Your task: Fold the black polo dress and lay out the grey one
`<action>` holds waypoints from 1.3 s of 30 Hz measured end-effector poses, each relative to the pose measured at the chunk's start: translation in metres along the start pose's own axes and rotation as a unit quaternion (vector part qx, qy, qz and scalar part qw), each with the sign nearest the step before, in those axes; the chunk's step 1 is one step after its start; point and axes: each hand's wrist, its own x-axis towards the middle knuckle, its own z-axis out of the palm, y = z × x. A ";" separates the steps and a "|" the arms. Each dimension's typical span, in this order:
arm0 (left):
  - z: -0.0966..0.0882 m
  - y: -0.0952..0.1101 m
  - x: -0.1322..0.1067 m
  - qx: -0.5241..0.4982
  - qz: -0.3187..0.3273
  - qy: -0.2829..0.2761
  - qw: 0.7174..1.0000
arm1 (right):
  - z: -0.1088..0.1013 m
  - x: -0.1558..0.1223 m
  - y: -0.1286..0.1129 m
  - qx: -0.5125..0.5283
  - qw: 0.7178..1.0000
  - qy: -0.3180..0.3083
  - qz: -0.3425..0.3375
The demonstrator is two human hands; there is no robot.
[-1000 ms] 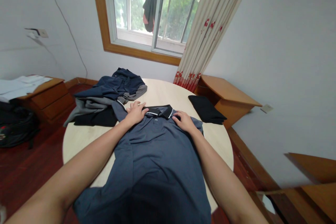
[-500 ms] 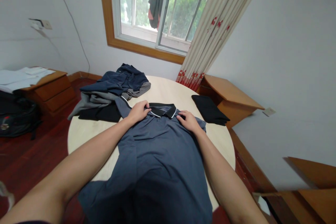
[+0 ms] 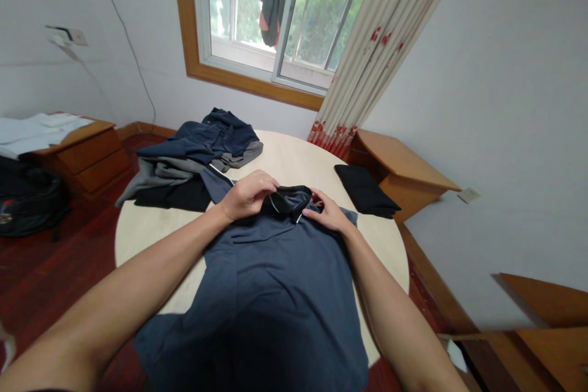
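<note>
A grey-blue polo shirt lies spread on a round pale table, its hem hanging over the near edge. Its black collar with white trim is bunched and raised off the cloth. My left hand is closed, pinching the collar's left side. My right hand has its fingers curled on the collar's right side, at the shoulder.
A heap of dark blue, grey and black clothes sits at the table's far left. A folded black garment lies at the far right. Wooden cabinets stand left and right. A window and a curtain are behind.
My hands went from lying flat on the shirt's shoulders to gripping the collar, which is now lifted and bunched between them.
</note>
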 end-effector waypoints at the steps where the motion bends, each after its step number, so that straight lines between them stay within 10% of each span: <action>1: 0.001 0.000 -0.001 0.000 0.005 -0.001 1.000 | 0.001 0.000 -0.001 0.011 1.000 0.001 -0.007; 19: 0.007 -0.010 -0.011 0.050 -0.106 -0.029 0.993 | 0.003 0.006 -0.012 0.164 0.986 -0.024 0.030; 39: -0.012 -0.025 -0.006 0.214 -0.285 -0.153 0.922 | -0.009 0.002 -0.030 -0.031 0.964 0.263 -0.029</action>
